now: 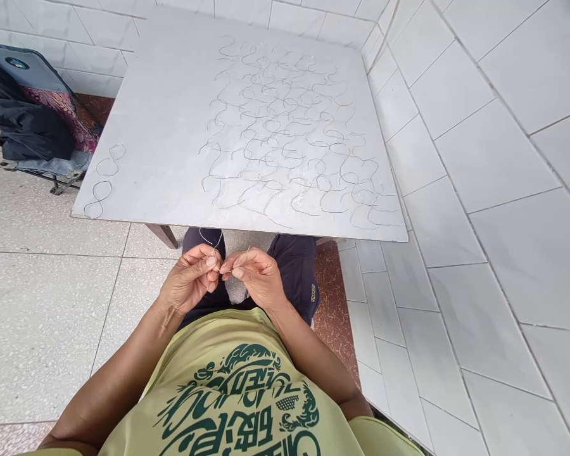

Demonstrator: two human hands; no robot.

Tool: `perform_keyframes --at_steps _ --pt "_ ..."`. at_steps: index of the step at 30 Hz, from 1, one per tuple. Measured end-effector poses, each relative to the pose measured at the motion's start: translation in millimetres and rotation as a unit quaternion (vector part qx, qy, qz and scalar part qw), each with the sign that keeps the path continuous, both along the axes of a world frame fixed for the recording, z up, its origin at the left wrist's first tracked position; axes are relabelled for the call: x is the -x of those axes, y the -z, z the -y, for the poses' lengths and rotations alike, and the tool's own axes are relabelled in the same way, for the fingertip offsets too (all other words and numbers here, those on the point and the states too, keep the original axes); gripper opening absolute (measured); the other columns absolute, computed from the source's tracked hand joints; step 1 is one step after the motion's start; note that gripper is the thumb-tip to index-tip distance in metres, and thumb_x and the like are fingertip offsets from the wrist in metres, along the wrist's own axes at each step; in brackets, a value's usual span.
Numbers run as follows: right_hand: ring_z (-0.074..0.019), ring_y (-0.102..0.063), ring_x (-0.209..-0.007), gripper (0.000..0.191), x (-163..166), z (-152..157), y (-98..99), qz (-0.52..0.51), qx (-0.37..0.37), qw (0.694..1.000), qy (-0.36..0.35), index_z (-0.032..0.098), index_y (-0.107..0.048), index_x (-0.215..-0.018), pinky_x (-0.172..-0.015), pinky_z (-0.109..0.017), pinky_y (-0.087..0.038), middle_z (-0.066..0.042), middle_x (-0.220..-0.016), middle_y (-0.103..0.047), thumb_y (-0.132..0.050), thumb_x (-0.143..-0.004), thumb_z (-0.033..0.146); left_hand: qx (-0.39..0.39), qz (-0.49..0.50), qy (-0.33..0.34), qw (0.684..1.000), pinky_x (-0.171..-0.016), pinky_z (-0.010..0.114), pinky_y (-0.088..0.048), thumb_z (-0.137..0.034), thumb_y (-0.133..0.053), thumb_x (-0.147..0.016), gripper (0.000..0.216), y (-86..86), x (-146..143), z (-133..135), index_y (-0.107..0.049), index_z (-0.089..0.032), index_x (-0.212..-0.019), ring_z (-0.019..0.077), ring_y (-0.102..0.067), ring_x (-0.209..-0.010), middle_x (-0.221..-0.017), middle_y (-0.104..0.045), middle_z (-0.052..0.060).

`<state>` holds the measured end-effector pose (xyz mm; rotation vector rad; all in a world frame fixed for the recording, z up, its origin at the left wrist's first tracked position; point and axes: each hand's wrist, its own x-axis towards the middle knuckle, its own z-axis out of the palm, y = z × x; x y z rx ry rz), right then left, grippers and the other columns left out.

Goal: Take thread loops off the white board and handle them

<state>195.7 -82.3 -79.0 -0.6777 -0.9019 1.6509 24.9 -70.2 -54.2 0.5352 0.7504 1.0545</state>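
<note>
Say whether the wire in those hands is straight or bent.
Bent: the wire, pinched by the left hand and right hand, visibly curves just beyond the left one.

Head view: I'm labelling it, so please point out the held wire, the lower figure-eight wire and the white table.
Held wire (206,241): head view, on its upper curve.
Lower figure-eight wire (100,200): head view, at its crossing.
White table (166,126): head view, on its bare top.

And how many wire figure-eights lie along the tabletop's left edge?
2. The nearer wire figure-eight lies by the front left corner of the white tabletop; the farther wire figure-eight is behind it. Neither looks hidden.
</note>
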Motion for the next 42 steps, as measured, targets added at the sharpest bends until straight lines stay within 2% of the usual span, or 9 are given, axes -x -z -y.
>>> perform_keyframes --at_steps 4,10,14,22,27,31,35,39,42 --pt "-0.0246 -0.073 -0.090 0.033 7.9 3.6 -2.9 0.005 0.018 0.999 0.032 0.025 -0.067 -0.084 -0.078 -0.043 -0.063 -0.004 -0.088 -0.076 -0.089 -0.078 0.049 -0.013 0.002 -0.017 1.000 -0.051 0.017 -0.056 -0.025 -0.093 -0.074 0.026 -3.7 -1.8 3.8 -0.072 -0.014 -0.083 0.0035 -0.053 -0.050 -0.071 -0.062 -0.003" --pt "-0.0231 -0.072 -0.084 0.035 17.7 7.0 -8.9 -0.007 0.043 0.996 0.075 0.025 -0.064 -0.082 -0.073 -0.040 -0.061 -0.003 -0.085 -0.076 -0.090 -0.076 0.049 -0.024 -0.009 -0.052 0.998 -0.040 0.011 -0.046 -0.027 -0.093 -0.074 0.025 -7.5 -4.7 8.5 -0.072 -0.016 -0.085 0.0041 -0.053 -0.050 -0.071 -0.062 -0.003" --pt "-0.0219 -0.071 -0.082 0.033 18.6 5.4 -10.7 -0.028 0.047 0.996 0.075 0.025 -0.064 -0.081 -0.072 -0.039 -0.061 -0.003 -0.084 -0.076 -0.090 -0.076 0.045 -0.023 -0.005 -0.068 0.997 -0.040 0.011 -0.047 -0.024 -0.094 -0.072 0.025 -9.7 -7.5 6.8 -0.074 -0.016 -0.085 0.0036 -0.052 -0.049 -0.069 -0.062 -0.004" --pt "-0.0227 -0.071 -0.086 0.034 9.8 2.7 -4.6 -0.025 0.028 0.999 0.040 0.025 -0.065 -0.077 -0.070 -0.038 -0.059 -0.005 -0.089 -0.075 -0.088 -0.079 0.049 0.001 0.011 -0.039 0.999 -0.037 0.011 -0.045 -0.021 -0.094 -0.072 0.023 -9.6 -8.9 1.9 -0.075 -0.016 -0.083 0.0039 -0.053 -0.047 -0.070 -0.064 -0.002" --pt "-0.0211 -0.070 -0.081 0.022 1.3 0.6 -2.4 -0.047 -0.012 0.999 0.015 0.025 -0.071 -0.088 -0.067 -0.036 -0.058 -0.004 -0.089 -0.074 -0.083 -0.087 0.044 0.016 0.028 -0.013 0.999 -0.035 0.009 -0.041 -0.019 -0.094 -0.071 0.022 -9.6 -7.3 1.1 -0.075 -0.014 -0.081 0.0025 -0.050 -0.046 -0.069 -0.062 -0.002" --pt "-0.0198 -0.069 -0.078 0.024 -3.1 -3.0 -4.7 -0.045 -0.034 0.998 0.013 0.024 -0.069 -0.090 -0.066 -0.035 -0.058 -0.004 -0.087 -0.074 -0.086 -0.085 0.040 0.030 0.044 0.007 0.999 -0.036 0.008 -0.041 -0.017 -0.093 -0.072 0.023 -11.3 -6.0 1.8 -0.074 -0.013 -0.083 0.0014 -0.050 -0.047 -0.070 -0.061 -0.002" --pt "-0.0188 -0.068 -0.077 0.021 -0.7 -3.0 -6.5 -0.058 -0.053 0.997 0.024 0.024 -0.069 -0.090 -0.064 -0.033 -0.057 -0.003 -0.087 -0.073 -0.085 -0.086 0.036 0.035 0.052 0.005 0.998 -0.037 0.008 -0.043 -0.016 -0.093 -0.072 0.022 -11.3 -6.1 3.2 -0.074 -0.012 -0.083 0.0012 -0.050 -0.048 -0.072 -0.061 -0.002" --pt "-0.0186 -0.067 -0.076 0.020 6.6 2.5 -6.7 -0.058 -0.023 0.996 0.071 0.024 -0.068 -0.087 -0.061 -0.032 -0.057 -0.003 -0.086 -0.074 -0.085 -0.086 0.034 0.029 0.048 -0.022 0.998 -0.038 0.008 -0.044 -0.015 -0.092 -0.074 0.020 -10.2 -6.5 4.0 -0.076 -0.014 -0.087 0.0022 -0.052 -0.051 -0.073 -0.061 -0.002" --pt "-0.0192 -0.068 -0.077 0.022 8.1 5.1 -6.3 -0.065 -0.003 0.995 0.075 0.024 -0.066 -0.088 -0.061 -0.032 -0.057 -0.003 -0.086 -0.074 -0.085 -0.086 0.035 0.016 0.032 -0.037 0.999 -0.038 0.009 -0.046 -0.015 -0.091 -0.075 0.020 -10.3 -6.6 3.9 -0.076 -0.015 -0.088 0.0036 -0.053 -0.051 -0.073 -0.061 -0.002"
